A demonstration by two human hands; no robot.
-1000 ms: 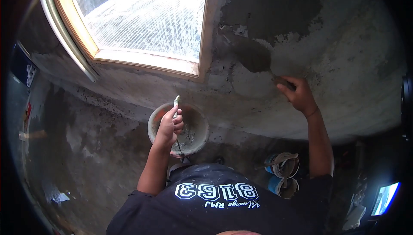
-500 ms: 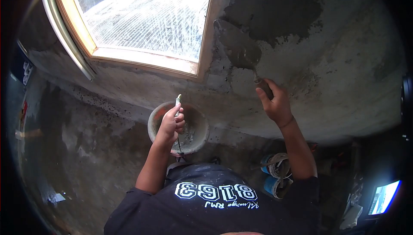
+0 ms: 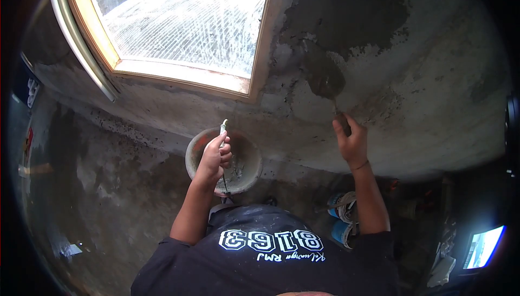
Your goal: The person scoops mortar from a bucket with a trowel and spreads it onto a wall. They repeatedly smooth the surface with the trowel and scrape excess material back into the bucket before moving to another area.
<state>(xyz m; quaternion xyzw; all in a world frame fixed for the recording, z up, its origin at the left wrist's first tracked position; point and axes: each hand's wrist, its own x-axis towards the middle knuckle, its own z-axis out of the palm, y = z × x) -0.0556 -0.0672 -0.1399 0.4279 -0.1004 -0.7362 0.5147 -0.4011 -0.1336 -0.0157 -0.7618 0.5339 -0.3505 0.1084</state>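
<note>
My right hand (image 3: 353, 140) is wrapped round the handle of a trowel (image 3: 324, 76). Its blade points up and to the left, close to the grey wall (image 3: 433, 79) beside a dark wet plaster patch (image 3: 352, 11). My left hand (image 3: 215, 158) is closed in a fist round a tool with a pale, green-tipped handle (image 3: 223, 127); a thin dark shaft shows below the fist and I cannot make out its working end. Under that hand sits a round bucket (image 3: 252, 163) with grey mortar smeared inside, partly hidden by the hand and wrist.
A wooden window frame (image 3: 184, 79) is set in the wall ahead. Blue and white cans (image 3: 342, 232) stand on the floor by my right arm. The stained concrete floor (image 3: 108, 204) stretches out on the left. A bright screen-like panel (image 3: 483, 248) shows at lower right.
My right hand and the trowel have moved down and to the right along the wall, away from the window frame. My left hand has stayed nearly in place over the bucket.
</note>
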